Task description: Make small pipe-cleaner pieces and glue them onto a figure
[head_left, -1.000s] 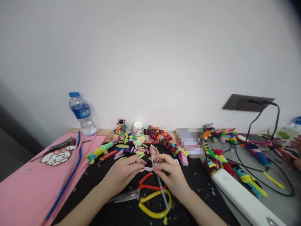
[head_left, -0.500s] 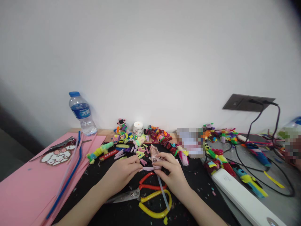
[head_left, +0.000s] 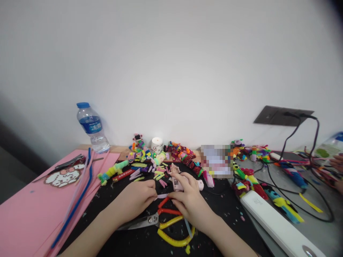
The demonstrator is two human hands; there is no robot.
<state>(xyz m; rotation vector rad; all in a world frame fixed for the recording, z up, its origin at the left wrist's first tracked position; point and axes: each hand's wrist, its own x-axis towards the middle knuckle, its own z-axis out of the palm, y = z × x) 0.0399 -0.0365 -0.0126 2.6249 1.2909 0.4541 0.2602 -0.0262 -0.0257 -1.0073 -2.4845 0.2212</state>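
Observation:
My left hand (head_left: 140, 196) is closed, its fingertips pinching one end of a short pale lilac pipe cleaner piece (head_left: 162, 196). At the other end of that piece are the thumb and forefinger of my right hand (head_left: 189, 194). Another right finger reaches over a pale pink tool (head_left: 200, 184) that looks like a hot glue gun, partly hidden beneath the hand. A translucent stick (head_left: 188, 228) shows below my right wrist. Under both hands lie scissors (head_left: 174, 242) with red and yellow handles, blades pointing left.
Cut pipe cleaner pieces (head_left: 159, 175) and colourful fuzzy figures (head_left: 139, 153) lie behind the hands on a black mat (head_left: 107, 232). Pink sheets (head_left: 21, 214) and a water bottle (head_left: 92, 126) are left. Right are a white device (head_left: 278, 225), cables and another person's hand (head_left: 338, 164).
The lilac piece and both hands have shifted slightly left and down. The pink tool's end now shows to the right of my right hand. Another person's hand at far right is more visible.

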